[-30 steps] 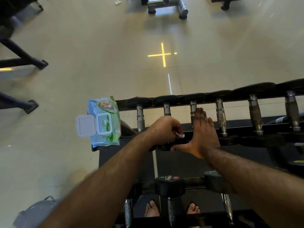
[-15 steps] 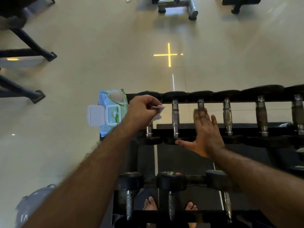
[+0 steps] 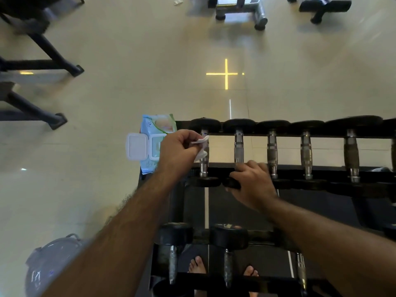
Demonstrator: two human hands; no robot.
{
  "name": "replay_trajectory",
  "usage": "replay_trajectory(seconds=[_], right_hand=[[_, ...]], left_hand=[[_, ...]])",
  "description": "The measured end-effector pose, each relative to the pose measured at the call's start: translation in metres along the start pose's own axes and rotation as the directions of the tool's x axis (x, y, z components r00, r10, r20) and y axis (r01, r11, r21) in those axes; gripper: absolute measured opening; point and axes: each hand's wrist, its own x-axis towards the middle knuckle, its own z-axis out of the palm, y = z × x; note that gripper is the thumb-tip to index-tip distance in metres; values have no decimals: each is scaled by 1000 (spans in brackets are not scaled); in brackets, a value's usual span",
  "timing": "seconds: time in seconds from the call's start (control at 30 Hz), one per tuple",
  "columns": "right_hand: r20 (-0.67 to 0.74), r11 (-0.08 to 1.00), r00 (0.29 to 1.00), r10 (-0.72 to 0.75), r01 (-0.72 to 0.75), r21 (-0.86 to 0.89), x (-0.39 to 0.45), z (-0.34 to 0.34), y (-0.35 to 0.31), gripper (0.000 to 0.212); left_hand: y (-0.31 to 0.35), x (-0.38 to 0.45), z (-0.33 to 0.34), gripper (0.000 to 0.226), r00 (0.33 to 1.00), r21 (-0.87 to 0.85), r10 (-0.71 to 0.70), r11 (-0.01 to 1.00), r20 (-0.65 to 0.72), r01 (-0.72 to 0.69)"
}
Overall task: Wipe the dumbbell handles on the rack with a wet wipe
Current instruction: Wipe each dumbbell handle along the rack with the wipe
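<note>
Wet wipe (image 3: 201,147) mostly swallowed by left hand (image 3: 179,150), only crumpled white edges showing against first dumbbell handle (image 3: 204,166). Wipes pack (image 3: 157,125) half covered behind same hand, print too small to read. Second handle (image 3: 239,146) lower end hidden under fingers (image 3: 252,168) of right hand (image 3: 250,185). Rack (image 3: 300,168) cut off at right edge. Grey container (image 3: 53,264) blurred, clipped at bottom edge left of rack.

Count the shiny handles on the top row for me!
6. From the left: one under the wipe, one above the right hand, then three more, and a sliver at the right edge. More may lie beyond.
</note>
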Motion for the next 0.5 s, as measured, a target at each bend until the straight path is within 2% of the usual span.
replay_trajectory(seconds=[0.07,0.13,0.3,0.37,0.43,0.47,0.5], right_hand=[[-100,985,993,69,-52,163,-14,1,16,33],[-129,971,988,85,-52,235,-23,1,24,37],[-128,948,988,84,-40,317,-26,10,24,46],[-149,933,981,125,-65,353,-28,16,22,47],[-168,941,980,103,-41,335,-26,12,28,45],[-161,947,983,89,-34,321,-25,7,34,51],[-147,953,984,105,-57,298,-24,2,40,65]], left_hand=[[-3,1,-3,15,1000,12,-1,1000,-22,1],[-5,4,-3,15,999,3,-16,1000,-36,16],[-4,9,13,15,1000,6,-14,1000,-14,14],[-3,10,22,14,1000,7,8,1000,4,-8],[-5,12,32,13,999,14,30,999,22,-31],[-6,14,38,12,998,33,50,998,28,-51],[-6,15,43,11,996,55,81,995,32,-83]])
